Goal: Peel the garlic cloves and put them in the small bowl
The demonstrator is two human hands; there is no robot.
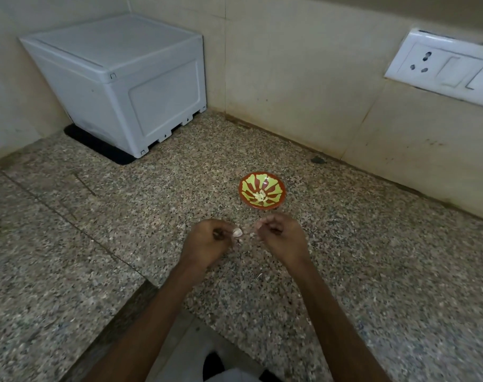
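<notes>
A small red bowl (262, 194) with a yellow-green pattern sits on the speckled stone counter (152, 216), and a few pale peeled cloves (261, 197) lie in its middle. Just in front of the bowl, my left hand (207, 244) pinches a garlic clove (237, 232) at its fingertips. My right hand (281, 238) is beside it with curled fingers, pinching what looks like a thin strip of skin; the piece is too small to make out clearly. The two hands are a little apart.
A white plastic box (119, 84) on a black mat stands in the back left corner. Tiled walls close the counter at the back and right, with a white socket panel (444, 67) on the right wall. The counter's front edge steps down near my arms.
</notes>
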